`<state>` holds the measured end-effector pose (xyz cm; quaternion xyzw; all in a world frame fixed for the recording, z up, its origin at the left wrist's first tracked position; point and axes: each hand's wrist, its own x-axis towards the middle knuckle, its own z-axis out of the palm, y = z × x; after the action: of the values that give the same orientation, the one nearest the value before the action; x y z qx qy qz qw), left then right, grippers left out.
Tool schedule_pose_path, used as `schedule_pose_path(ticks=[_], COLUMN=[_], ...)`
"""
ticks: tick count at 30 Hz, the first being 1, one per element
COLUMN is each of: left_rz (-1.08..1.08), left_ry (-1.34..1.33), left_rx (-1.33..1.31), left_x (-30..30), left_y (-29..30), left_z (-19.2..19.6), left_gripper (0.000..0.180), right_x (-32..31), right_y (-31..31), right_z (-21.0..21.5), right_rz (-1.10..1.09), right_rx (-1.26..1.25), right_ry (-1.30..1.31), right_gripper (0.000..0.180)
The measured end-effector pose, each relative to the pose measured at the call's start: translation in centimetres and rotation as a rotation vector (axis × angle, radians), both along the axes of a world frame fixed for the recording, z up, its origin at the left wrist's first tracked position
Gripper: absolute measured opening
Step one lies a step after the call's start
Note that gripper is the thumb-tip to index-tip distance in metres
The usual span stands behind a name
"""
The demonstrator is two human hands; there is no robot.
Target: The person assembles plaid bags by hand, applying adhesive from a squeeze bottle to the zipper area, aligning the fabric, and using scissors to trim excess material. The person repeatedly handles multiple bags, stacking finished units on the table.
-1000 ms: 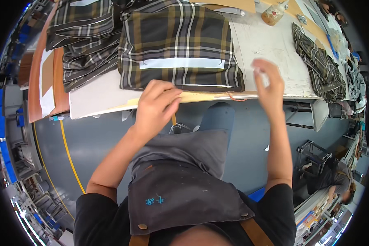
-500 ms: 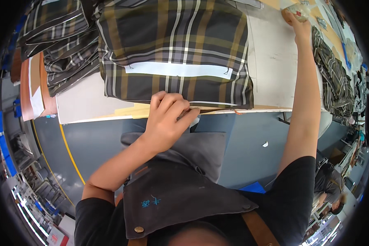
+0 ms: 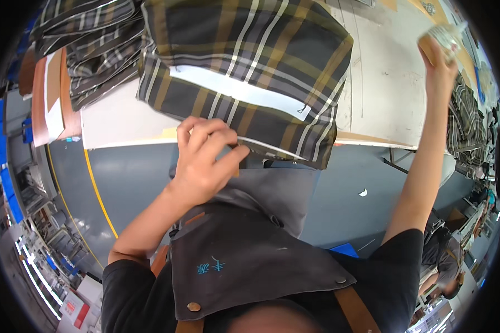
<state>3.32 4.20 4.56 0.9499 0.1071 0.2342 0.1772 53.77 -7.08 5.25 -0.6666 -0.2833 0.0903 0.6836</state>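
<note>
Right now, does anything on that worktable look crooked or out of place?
Yes: the plaid fabric piece lies askew, and its near corner hangs over the table edge. The left hand grips its hem there. The right hand reaches far away, holding a small whitish object, too blurred to identify.

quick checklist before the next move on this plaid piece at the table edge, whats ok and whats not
1. Left hand grips near edge of plaid fabric: ok.
2. Fabric fully on the table: not ok, its near corner hangs over the edge.
3. White strip lying flat: ok.
4. Right hand free: not ok, it is far across the table on a small object.
5. What that object is: cannot tell.
</note>
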Motion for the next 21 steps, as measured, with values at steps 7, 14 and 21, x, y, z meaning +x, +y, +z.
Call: schedule_pose_path(ticks=[7, 14, 21], left_rz=[0.169, 0.18, 0.185], left_ry=[-0.093, -0.192, -0.149], left_rx=[-0.002, -0.291, -0.137], left_x=[-1.9, -3.0, -1.3], left_y=[-2.7, -4.0, -3.5], left_z=[-0.5, -0.4, -1.4], left_gripper=[0.037, 0.028, 0.028], right_x=[-5.7, -14.8, -17.9], right_y=[-18.0, -30.9, -31.9], right_z=[8.9, 10.3, 9.7], right_rz=[0.138, 0.607, 0.116], right_rx=[0.261, 0.274, -0.301], right_ry=[0.368, 1.047, 0.477], right_gripper=[0.073, 0.072, 0.075])
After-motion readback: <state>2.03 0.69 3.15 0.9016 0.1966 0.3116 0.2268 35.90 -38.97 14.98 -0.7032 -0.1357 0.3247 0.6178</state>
